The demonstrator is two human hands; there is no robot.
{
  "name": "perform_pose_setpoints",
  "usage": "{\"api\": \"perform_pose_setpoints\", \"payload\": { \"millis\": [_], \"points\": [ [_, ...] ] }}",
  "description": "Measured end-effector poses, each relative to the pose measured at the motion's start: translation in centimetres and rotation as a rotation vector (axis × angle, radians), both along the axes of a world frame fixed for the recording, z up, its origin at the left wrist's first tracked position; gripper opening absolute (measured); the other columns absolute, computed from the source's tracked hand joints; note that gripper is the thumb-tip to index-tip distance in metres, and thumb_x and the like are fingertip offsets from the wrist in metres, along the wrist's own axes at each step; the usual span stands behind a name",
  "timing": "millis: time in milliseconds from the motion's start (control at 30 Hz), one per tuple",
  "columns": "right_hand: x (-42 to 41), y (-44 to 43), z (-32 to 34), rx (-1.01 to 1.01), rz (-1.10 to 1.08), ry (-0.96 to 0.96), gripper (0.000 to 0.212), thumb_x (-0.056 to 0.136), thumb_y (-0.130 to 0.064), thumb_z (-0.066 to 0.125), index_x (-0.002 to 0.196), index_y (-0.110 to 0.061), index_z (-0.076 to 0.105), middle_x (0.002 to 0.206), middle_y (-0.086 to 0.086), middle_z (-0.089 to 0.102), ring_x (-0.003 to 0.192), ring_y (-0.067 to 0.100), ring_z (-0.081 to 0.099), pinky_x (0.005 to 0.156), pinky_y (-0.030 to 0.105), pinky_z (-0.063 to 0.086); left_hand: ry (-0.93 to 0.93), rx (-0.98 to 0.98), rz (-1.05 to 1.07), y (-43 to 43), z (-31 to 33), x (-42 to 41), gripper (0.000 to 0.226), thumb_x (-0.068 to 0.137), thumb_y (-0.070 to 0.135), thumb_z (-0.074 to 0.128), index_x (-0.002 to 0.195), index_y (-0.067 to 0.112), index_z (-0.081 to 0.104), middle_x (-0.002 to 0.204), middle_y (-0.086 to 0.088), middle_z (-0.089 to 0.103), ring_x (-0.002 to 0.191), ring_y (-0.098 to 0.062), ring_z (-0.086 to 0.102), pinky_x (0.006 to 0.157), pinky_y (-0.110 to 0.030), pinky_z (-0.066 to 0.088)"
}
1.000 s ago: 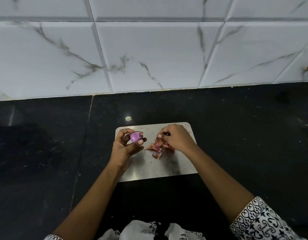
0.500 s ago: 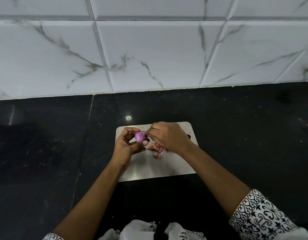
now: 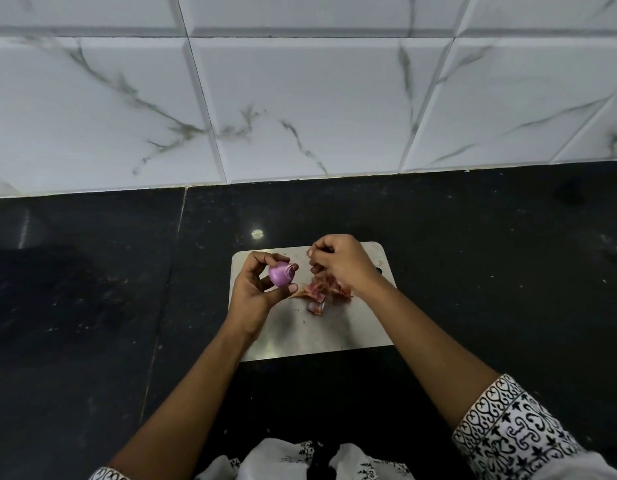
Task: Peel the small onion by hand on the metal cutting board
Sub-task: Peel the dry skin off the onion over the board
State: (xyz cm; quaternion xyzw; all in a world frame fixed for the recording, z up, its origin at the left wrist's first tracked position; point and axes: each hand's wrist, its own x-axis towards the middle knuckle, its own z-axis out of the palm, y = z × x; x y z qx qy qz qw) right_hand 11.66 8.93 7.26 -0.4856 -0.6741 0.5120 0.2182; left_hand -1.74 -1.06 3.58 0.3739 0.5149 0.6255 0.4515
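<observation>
Small purple onion (image 3: 282, 274), nearly bare, sits pinched in her left hand (image 3: 257, 292); right hand (image 3: 341, 263) curls shut (perhaps on skin) above the steel board (image 3: 335, 327); next, pick the remaining tip.

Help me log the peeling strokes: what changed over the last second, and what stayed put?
The right hand rose from the peel scraps, met the onion half a second ago, then pulled away rightward; whether it pinches skin is unclear. A loose flap now shows at the onion's tip. The left hand kept holding the onion; cutting board and scraps stayed.
</observation>
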Motion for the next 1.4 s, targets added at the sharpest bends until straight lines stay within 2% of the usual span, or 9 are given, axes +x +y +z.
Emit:
{"api": "perform_pose_setpoints", "payload": {
  "millis": [167,300,500,567,767,900,1067,1267,1400],
  "points": [
    [1.1,-0.4,-0.3,0.180,0.059,-0.135,0.007,0.082,-0.010,0.066,0.087,-0.015,0.067,0.089,-0.001,0.069,0.076,0.008,0.064,0.069,0.019,0.053,-0.247,0.000,-0.008,0.2,-0.6,-0.2,0.044,0.069,-0.017,0.065,0.094,0.017,0.052,0.106,-0.007,0.064,0.099,-0.025,0.068,0.081,-0.036,0.056],
    [1.1,-1.1,-0.6,0.435,0.144,-0.263,0.015,0.083,-0.008,0.064,0.096,-0.016,0.063,0.100,0.000,0.066,0.080,0.009,0.061,0.074,0.022,0.051,-0.404,-0.064,-0.045,0.2,-0.9,-0.2,0.051,0.058,0.023,0.087,0.099,0.021,0.056,0.111,-0.008,0.070,0.100,-0.028,0.068,0.077,-0.038,0.058],
    [1.2,-1.1,-0.4,0.409,0.306,-0.460,0.023,0.091,-0.015,0.052,0.111,-0.018,0.064,0.108,0.002,0.070,0.096,0.016,0.065,0.085,0.034,0.052,-0.540,-0.119,-0.056,0.3,-1.0,0.1,0.075,0.049,0.045,0.088,0.110,0.015,0.056,0.112,-0.009,0.071,0.102,-0.025,0.068,0.064,-0.028,0.058],
    [1.2,-1.2,-0.1,0.402,0.206,-0.362,0.018,0.089,-0.020,0.058,0.105,-0.019,0.066,0.101,0.001,0.071,0.090,0.013,0.064,0.080,0.030,0.052,-0.549,-0.115,-0.056,0.3,-1.1,0.1,0.074,0.050,0.044,0.088,0.111,0.015,0.057,0.115,-0.010,0.070,0.103,-0.025,0.068,0.064,-0.026,0.058],
    [0.5,-1.2,1.2,0.268,0.121,-0.020,0.021,0.081,-0.009,0.068,0.098,-0.021,0.067,0.097,-0.006,0.064,0.076,0.004,0.062,0.062,0.010,0.049,-0.464,-0.119,-0.043,0.3,-1.0,0.4,0.063,0.053,0.040,0.086,0.105,0.018,0.060,0.107,-0.009,0.072,0.101,-0.026,0.068,0.066,-0.025,0.058],
    [0.0,-1.4,2.1,0.597,0.284,-0.276,0.018,0.085,-0.019,0.065,0.101,-0.016,0.071,0.097,0.003,0.071,0.081,0.012,0.063,0.070,0.018,0.047,-0.382,-0.146,-0.008,0.4,-0.7,0.4,0.032,0.072,0.021,0.068,0.103,0.018,0.061,0.105,-0.010,0.070,0.098,-0.026,0.069,0.066,-0.026,0.057],
    [-0.5,-1.5,2.8,0.936,0.559,-0.709,0.024,0.094,-0.026,0.047,0.109,-0.015,0.063,0.096,0.005,0.063,0.077,0.019,0.059,0.061,0.028,0.039,-0.187,-0.184,0.014,0.2,-0.6,0.6,0.032,0.070,0.021,0.068,0.102,0.015,0.062,0.102,-0.011,0.070,0.084,-0.019,0.072,0.066,-0.028,0.055],
    [-0.9,-1.7,3.0,0.948,0.656,-0.788,0.025,0.092,-0.031,0.049,0.103,-0.013,0.062,0.091,0.005,0.063,0.069,0.015,0.048,0.061,0.028,0.035,-0.049,-0.181,0.012,-0.1,-0.7,0.6,0.043,0.066,0.028,0.072,0.104,0.010,0.064,0.104,-0.011,0.070,0.092,-0.027,0.069,0.073,-0.038,0.057],
    [-0.8,-1.7,2.3,0.901,0.602,-0.752,0.025,0.091,-0.033,0.050,0.097,-0.011,0.061,0.089,0.006,0.062,0.069,0.015,0.046,0.061,0.029,0.034,-0.022,-0.160,0.001,-0.1,-1.2,0.6,0.029,0.076,0.010,0.071,0.104,0.006,0.062,0.102,-0.009,0.070,0.088,-0.019,0.069,0.069,-0.032,0.058]
  ]
}}
